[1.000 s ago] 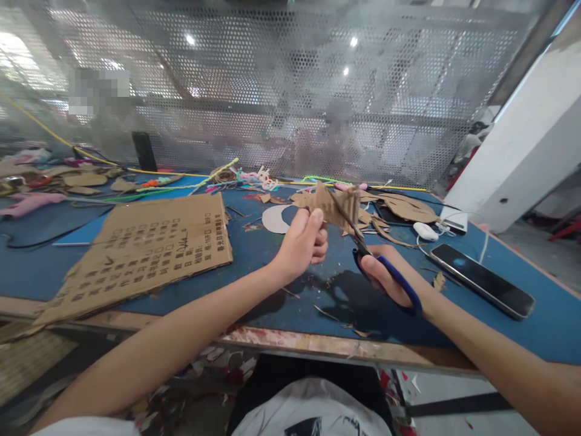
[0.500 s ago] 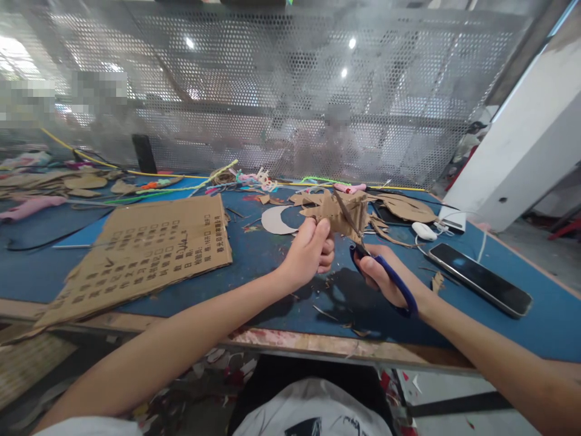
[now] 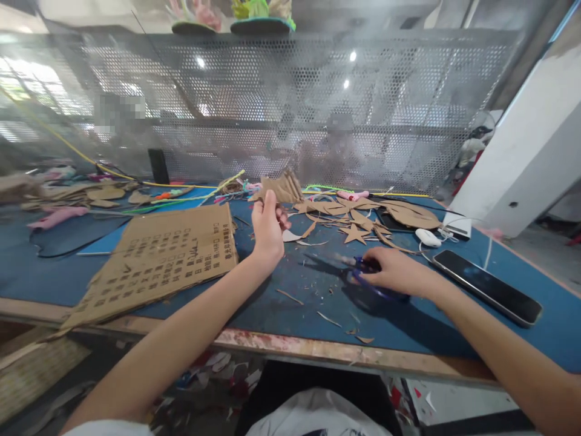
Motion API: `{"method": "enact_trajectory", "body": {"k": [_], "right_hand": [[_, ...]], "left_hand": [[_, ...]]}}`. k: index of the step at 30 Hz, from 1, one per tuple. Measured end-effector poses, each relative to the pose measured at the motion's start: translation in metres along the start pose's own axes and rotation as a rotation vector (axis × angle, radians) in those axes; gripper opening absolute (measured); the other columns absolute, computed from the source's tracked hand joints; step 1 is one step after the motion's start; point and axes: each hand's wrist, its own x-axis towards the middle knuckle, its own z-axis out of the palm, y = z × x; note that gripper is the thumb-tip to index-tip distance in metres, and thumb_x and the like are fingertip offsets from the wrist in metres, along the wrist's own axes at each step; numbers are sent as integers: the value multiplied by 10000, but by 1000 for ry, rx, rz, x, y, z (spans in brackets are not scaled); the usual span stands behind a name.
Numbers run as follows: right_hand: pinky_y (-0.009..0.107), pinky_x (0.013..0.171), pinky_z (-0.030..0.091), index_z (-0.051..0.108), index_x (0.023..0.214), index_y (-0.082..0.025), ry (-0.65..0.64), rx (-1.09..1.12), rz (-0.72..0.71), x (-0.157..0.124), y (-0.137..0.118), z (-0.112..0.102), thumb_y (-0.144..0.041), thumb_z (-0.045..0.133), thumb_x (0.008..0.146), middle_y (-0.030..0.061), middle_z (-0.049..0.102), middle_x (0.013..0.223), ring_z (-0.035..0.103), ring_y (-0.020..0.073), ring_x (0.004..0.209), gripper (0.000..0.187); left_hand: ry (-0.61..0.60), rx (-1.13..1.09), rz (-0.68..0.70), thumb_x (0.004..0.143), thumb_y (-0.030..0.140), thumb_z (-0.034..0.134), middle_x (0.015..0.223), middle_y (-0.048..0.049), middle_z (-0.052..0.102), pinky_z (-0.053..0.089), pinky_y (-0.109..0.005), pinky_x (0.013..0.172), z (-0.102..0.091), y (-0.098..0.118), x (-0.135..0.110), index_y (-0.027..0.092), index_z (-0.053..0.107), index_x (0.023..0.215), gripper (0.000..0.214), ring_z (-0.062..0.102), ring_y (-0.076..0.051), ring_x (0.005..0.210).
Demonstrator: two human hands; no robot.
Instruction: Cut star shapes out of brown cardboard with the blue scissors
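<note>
My left hand [image 3: 269, 227] is closed, thumb pressed over curled fingers, pinching a small, torn-edged piece of brown corrugated cardboard [image 3: 287, 186]. I hold that piece raised above the blue tabletop [image 3: 290, 316], to the left of the flat brown cardboard star [image 3: 354, 234] and a little beyond it; its far end is blurred. My right hand [image 3: 403, 271] is wrapped about the loops of the dark-blue-handled metal scissors [image 3: 361, 264], low over the blue tabletop on my side of the star. I cannot tell whether the scissors rest on the surface or hang just above it, nor how far apart the blurred blades stand.

The relation that counts: from my right grip, the pinched cardboard lies off to the left, farther out and higher, well apart from the blade tips. The scissors' long axis runs roughly sideways, tips leftward, passing on my side of the star and below the raised piece. My right hand is the nearer one to the star.

Left of the star lies the large brown cardboard sheet with black printing [image 3: 167, 254]; right of it, closer to me, the black-screened smartphone [image 3: 488, 286].
</note>
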Motion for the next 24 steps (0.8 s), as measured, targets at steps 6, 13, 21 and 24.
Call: {"method": "enact_trajectory", "body": {"k": [6,13,21,24], "right_hand": [[364,796,516,530,1080,-199,213,622,-110,2,-1,-8,-451,705,718,88,654,991,637,208,883,474],[333,601,530,618,812,-184,166,866,-135,4,-22,12,-530,636,752,12,643,662,587,159,570,352],[287,608,455,621,672,-163,127,612,-170,-3,-22,10,-366,583,800,20,638,638,562,153,605,243],[279,611,452,637,754,-167,156,621,-182,-7,-25,9,-366,601,795,22,650,701,574,154,631,207]], "left_hand": [[-354,224,-128,692,509,697,524,71,472,382,-174,408,6,-22,-18,189,434,698,415,448,-59,438],[-609,262,-356,633,495,744,693,-21,621,469,-204,466,8,-39,-38,133,597,833,439,591,-126,594],[-675,506,-207,574,301,814,785,-20,664,472,-192,576,4,-21,-26,142,695,890,374,582,-96,622],[-757,595,-202,616,333,786,638,0,624,407,-184,475,3,-15,-26,135,713,833,303,514,-81,500]]}}
